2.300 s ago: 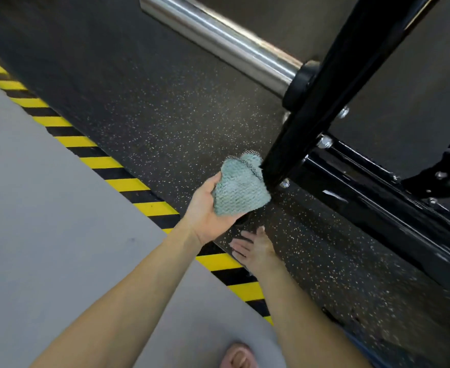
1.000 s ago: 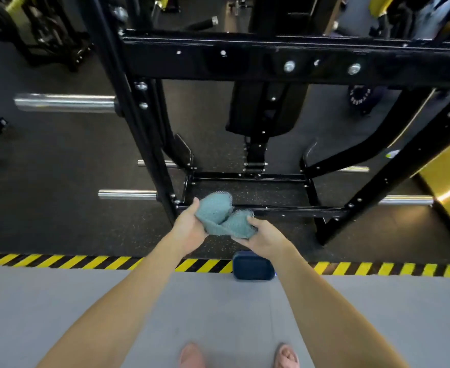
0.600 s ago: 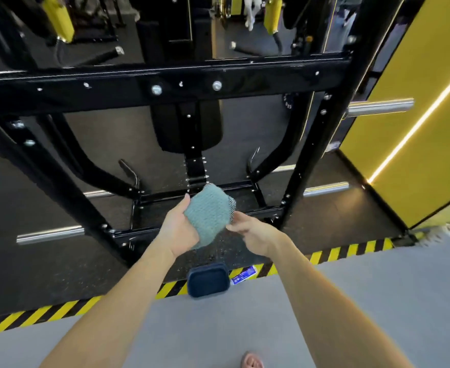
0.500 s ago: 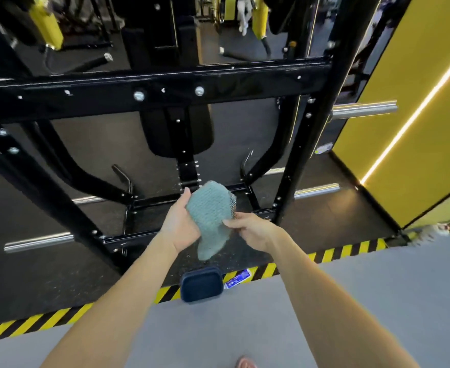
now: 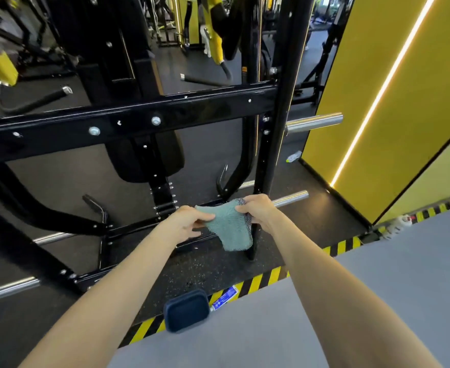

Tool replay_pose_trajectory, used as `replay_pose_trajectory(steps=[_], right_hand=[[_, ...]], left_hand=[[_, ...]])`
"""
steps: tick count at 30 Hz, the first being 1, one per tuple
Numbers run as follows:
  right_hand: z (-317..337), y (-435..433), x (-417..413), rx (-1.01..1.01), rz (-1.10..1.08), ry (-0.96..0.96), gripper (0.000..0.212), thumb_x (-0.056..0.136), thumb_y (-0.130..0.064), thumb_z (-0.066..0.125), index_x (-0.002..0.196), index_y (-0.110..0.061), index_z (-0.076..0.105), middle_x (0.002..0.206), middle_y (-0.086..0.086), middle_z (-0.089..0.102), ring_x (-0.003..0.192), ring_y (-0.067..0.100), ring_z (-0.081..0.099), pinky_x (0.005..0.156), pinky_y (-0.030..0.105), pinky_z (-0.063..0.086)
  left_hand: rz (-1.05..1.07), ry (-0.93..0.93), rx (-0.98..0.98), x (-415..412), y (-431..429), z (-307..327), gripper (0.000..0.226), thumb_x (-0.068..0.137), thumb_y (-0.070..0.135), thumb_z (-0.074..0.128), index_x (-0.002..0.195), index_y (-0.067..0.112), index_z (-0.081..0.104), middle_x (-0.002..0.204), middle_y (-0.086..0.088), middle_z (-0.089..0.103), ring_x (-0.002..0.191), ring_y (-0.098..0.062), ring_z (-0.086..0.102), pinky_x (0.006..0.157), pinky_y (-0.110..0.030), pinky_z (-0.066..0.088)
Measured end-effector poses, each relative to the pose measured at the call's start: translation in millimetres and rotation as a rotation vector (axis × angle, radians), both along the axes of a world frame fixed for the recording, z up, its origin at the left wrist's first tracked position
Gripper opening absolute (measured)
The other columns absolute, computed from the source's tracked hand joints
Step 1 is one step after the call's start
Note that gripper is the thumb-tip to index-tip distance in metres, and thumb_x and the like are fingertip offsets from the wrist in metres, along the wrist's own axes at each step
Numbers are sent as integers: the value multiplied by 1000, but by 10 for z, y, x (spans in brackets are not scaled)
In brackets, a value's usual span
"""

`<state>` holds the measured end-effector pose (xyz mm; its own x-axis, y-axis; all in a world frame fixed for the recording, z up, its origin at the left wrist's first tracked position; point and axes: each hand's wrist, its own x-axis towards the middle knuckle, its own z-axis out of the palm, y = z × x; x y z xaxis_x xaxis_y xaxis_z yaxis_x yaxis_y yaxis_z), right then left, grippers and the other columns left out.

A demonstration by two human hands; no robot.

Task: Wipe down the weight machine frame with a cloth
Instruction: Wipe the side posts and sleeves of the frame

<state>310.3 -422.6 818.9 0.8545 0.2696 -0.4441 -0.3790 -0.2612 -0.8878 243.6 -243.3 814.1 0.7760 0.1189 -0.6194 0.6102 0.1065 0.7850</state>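
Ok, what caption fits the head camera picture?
The left hand and right hand hold a green cloth before the black weight machine frame.

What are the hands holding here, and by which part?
Both hold the green cloth: the left hand pinches its upper left edge, the right hand grips its upper right corner; the rest hangs free.
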Motion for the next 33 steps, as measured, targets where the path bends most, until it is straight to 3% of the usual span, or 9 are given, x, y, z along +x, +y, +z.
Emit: replay_pose_trajectory(steps=[6, 9, 11, 15, 19, 24, 27, 30, 33], right_hand=[[296, -222, 220, -45, -140, -133, 37, 80, -1, 73, 109, -18, 58, 95, 10, 58, 73, 21, 55, 58, 32, 49], [431, -349, 363, -102, -115, -215, 30, 81, 4, 69, 103, -16, 69, 96, 11, 65, 87, 23, 64, 85, 43, 56], [514, -463, 422, -162, -91, -263, 23, 83, 6, 67, 96, -12, 73, 89, 10, 66, 84, 21, 63, 83, 38, 57], [705, -782, 572, -329, -90, -456, 24, 77, 4, 74, 100, -3, 74, 87, 5, 65, 79, 14, 58, 73, 23, 49], [849, -1232, 824, -393, -102, -566, 15, 77, -1, 76, 92, -3, 75, 92, 9, 71, 72, 13, 60, 57, 15, 46], [1056, -1897, 1256, -473, 26, -637, 8, 80, -12, 76, 86, -6, 75, 81, -2, 65, 79, 10, 57, 69, 18, 41], [1186, -2287, 1470, -180, 41, -506, 17, 85, -12, 71, 69, -12, 65, 78, -4, 61, 79, 11, 56, 69, 22, 42], [1242, -2532, 1629, 168, 124, -279, 11, 94, -14, 59, 86, -9, 64, 92, 4, 66, 92, 20, 60, 82, 32, 48], [1223, -2603, 1757, 267, 153, -195, 18, 100, -18, 50, 93, -6, 61, 91, 7, 67, 85, 21, 64, 75, 40, 55]], left_hand=[[-84, -57, 14, 436, -184, 368, 89, 77, -19, 64, 148, 15, 21, 131, -18, 51, 107, -25, 56, 92, -38, 48], [-305, -88, 287, 645, -351, 558, 60, 76, -22, 61, 130, 5, 55, 123, -17, 59, 103, -22, 58, 72, -23, 54], [-365, -142, 433, 762, -486, 691, 38, 78, -19, 62, 109, 4, 69, 101, -10, 66, 94, -18, 61, 71, -21, 54], [-415, -292, 651, 999, -806, 940, 24, 80, -11, 63, 91, 7, 74, 90, -7, 68, 88, -15, 61, 78, -26, 54], [-440, -414, 880, 1288, -1278, 1111, 18, 81, -2, 67, 92, 9, 75, 83, -3, 67, 76, -11, 57, 63, -23, 44], [-474, -436, 994, 1684, -1872, 1231, 18, 86, 1, 61, 96, 10, 73, 96, -7, 68, 87, -16, 58, 68, -23, 42], [-495, -438, 901, 1826, -2112, 1346, 18, 92, 5, 55, 104, 6, 68, 102, -7, 64, 95, -17, 54, 75, -25, 39], [-421, -440, 447, 1891, -2299, 1432, 17, 97, 3, 43, 100, 6, 60, 96, -4, 62, 91, -15, 56, 77, -22, 42], [-268, -386, 170, 1958, -2425, 1414, 21, 101, 11, 38, 97, 14, 58, 83, 2, 62, 80, -15, 58, 73, -32, 44]])
